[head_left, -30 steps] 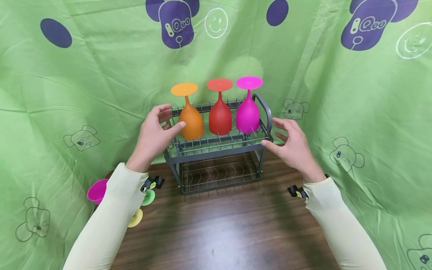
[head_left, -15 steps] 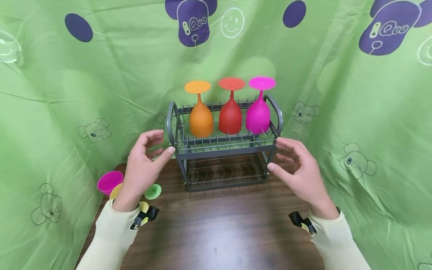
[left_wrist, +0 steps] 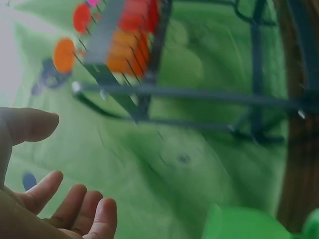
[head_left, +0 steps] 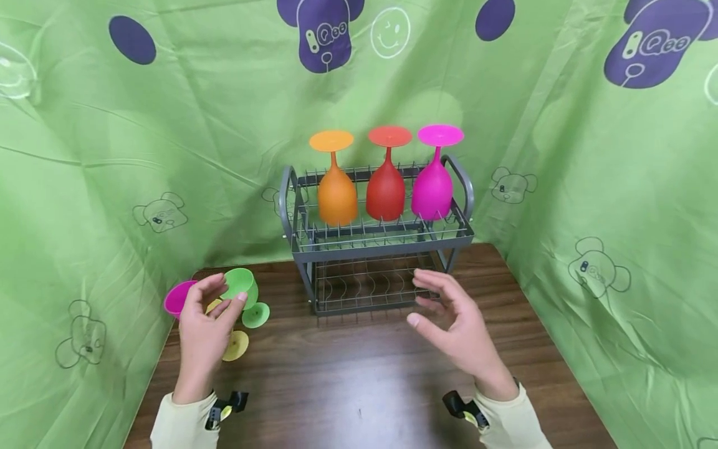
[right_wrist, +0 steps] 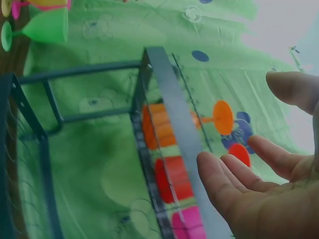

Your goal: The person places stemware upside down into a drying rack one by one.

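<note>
Three plastic goblets, an orange one (head_left: pixel 337 198), a red one (head_left: pixel 385 194) and a magenta one (head_left: pixel 432 194), stand upside down on the upper tier of a dark grey dish rack (head_left: pixel 381 249). My left hand (head_left: pixel 203 337), fingers loosely bent and holding nothing, hovers in front of a green goblet (head_left: pixel 251 292) at the left. That goblet stands upright on its round foot; the left wrist view shows a gap between it and the fingers. My right hand (head_left: pixel 457 330) is empty, fingers relaxed, in front of the rack's right half.
Beside the green goblet stand a second magenta goblet (head_left: pixel 178 299) and a yellow goblet whose foot (head_left: pixel 236 346) shows; my left hand partly hides them. The rack's lower wire tier (head_left: pixel 370 290) sits just above the wooden table (head_left: pixel 348 380). Green cloth (head_left: pixel 224 125) hangs around the table.
Both hands have come away from the rack's two ends toward me. The left has gone down and left to the upright goblets, the right down and inward. The three upside-down goblets stay put.
</note>
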A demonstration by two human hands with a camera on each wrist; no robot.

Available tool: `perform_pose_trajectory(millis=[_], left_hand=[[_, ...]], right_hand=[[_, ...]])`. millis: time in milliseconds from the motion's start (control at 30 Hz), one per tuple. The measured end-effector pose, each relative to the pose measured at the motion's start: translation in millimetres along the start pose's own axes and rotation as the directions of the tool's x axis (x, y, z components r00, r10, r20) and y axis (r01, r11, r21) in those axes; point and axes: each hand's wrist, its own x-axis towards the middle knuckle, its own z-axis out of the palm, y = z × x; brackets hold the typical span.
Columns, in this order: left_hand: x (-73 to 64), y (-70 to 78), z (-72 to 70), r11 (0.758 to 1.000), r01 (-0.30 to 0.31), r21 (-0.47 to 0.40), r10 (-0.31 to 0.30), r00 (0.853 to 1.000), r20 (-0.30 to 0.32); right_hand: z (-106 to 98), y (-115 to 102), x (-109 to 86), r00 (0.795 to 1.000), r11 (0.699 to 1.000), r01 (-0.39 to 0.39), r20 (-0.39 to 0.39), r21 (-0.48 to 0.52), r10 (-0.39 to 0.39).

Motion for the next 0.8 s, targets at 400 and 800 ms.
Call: perform_pose_trajectory(millis=[400,800], left_hand=[[-7.1,-72.5,-42.1,0.992,0.09,0.092,-0.067,0.97,-0.232],[-9.4,-141.8,-46.7,0.987,0.156,0.028,-0.128,0.89,-0.436]], right_hand=[[32,23,-15.3,0.998,0.999,0.028,0.048,0.046,-0.03],[55,39,-29.3,0.991,0.992,-0.007,0.132,0.13,-0.01]])
